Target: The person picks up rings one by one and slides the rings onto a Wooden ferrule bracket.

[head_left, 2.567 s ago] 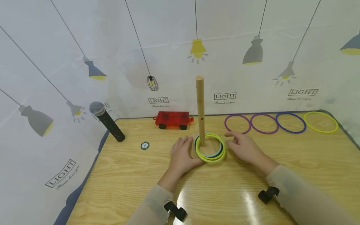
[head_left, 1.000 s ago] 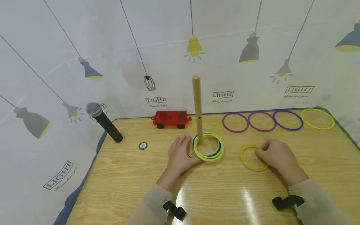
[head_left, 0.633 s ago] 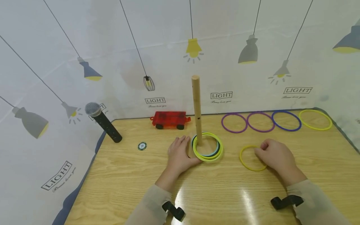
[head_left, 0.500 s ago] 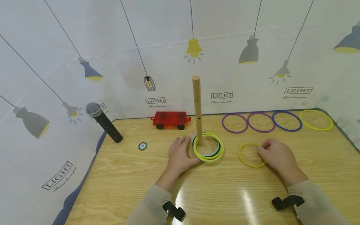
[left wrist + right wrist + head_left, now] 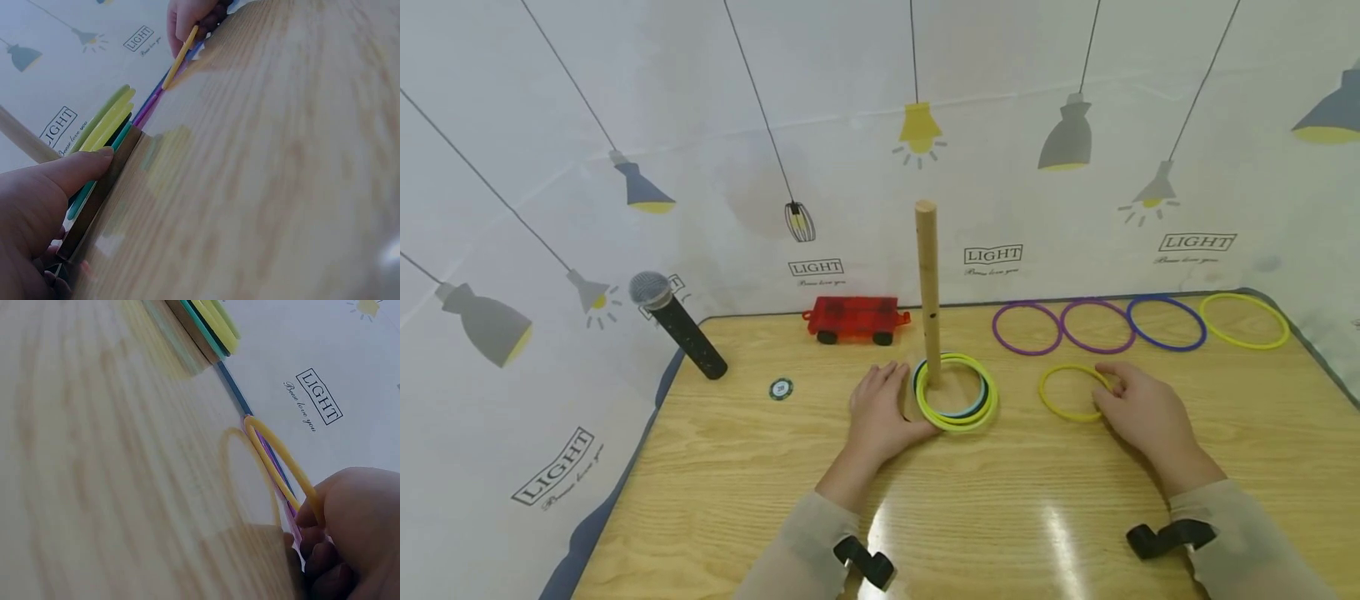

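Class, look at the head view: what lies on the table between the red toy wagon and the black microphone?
Nothing: between the red toy wagon and the microphone the table is bare wood in the head view.

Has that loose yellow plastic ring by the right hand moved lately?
Yes. The yellow plastic ring has slid away from the person, toward the purple rings at the table's far edge.

I count two hands, my left hand and my right hand. Loose rings on the table: five, namely two purple rings, one blue ring, one yellow ring at the far right and one yellow ring at my right fingers. There is one wooden peg with a stack of rings at its foot; I cannot tell their exact number. One red toy wagon, one microphone, one small round chip
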A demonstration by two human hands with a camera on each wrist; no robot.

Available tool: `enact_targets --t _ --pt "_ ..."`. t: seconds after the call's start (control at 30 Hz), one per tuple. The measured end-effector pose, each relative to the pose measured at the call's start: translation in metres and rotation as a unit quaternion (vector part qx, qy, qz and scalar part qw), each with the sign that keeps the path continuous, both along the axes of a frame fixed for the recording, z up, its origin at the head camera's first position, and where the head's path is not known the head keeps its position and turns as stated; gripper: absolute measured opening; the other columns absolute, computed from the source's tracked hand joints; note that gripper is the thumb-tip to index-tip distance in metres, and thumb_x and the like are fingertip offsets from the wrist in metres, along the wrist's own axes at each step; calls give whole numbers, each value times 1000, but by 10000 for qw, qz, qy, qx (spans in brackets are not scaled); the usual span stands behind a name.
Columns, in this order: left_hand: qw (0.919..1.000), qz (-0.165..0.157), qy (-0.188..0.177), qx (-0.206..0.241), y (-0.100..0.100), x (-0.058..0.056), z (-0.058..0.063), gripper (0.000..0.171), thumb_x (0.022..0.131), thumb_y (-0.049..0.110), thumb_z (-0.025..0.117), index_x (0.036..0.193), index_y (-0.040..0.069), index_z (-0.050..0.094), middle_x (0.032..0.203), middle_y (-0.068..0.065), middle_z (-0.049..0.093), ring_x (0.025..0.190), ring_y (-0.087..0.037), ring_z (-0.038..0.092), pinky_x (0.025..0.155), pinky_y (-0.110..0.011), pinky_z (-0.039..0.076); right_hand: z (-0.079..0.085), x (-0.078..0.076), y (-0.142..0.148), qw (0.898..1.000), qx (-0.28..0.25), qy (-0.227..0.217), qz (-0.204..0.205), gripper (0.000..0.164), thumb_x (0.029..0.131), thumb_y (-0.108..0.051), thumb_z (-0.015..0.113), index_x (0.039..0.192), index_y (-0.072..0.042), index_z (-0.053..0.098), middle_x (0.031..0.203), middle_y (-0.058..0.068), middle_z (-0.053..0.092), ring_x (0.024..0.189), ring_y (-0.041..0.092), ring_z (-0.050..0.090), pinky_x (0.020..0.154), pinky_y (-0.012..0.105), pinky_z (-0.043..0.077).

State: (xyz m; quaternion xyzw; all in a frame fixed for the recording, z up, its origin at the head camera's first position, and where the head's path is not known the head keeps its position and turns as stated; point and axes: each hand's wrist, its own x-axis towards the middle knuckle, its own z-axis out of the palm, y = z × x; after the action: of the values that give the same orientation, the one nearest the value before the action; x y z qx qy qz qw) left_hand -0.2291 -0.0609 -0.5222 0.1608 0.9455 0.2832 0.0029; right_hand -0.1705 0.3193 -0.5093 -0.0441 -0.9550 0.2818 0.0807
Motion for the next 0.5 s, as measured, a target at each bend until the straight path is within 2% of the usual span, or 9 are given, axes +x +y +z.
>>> enact_targets --t 0.07,0.27,0.37,0.43,0.5 --pt "10000 -3 13 -6 0 0 -1 112 72 61 94 162 13 48 165 -12 44 157 -40 29 125 -61 20 0 0 -1 10000 35 14 41 42 99 -19 60 136 0 69 76 -2 64 68 20 57 62 36 43" --pt "10000 8 -4 -26 -2 0 0 112 72 61 94 162 13 47 166 -11 44 157 -39 29 125 -62 20 -3 -2 -2 9999 5 69 -99 41 103 -20 53 134 -2 72 87 5 71 76 27 60 65 37 45" --pt "10000 14 12 4 -2 -1 0 112 72 61 94 161 13 48 165 -12 44 157 -39 29 124 -62 20 -5 -2 -3 9972 -453 329 -499 39 105 -22 53 130 -4 76 91 9 73 79 25 60 65 33 45" --pt "10000 10 6 -17 -1 0 0 111 72 61 94 161 13 48 165 -11 44 157 -39 29 125 -62 20 -7 -2 -3 9906 -871 576 -889 37 104 -23 55 126 -6 79 98 10 75 81 20 59 66 28 45" --pt "10000 1 31 -9 -1 0 0 111 72 60 94 161 13 49 165 -12 44 157 -39 29 125 -62 20 -8 -3 -2 9809 -1281 808 -1219 34 103 -23 57 122 -8 82 102 5 77 81 13 58 66 23 43"
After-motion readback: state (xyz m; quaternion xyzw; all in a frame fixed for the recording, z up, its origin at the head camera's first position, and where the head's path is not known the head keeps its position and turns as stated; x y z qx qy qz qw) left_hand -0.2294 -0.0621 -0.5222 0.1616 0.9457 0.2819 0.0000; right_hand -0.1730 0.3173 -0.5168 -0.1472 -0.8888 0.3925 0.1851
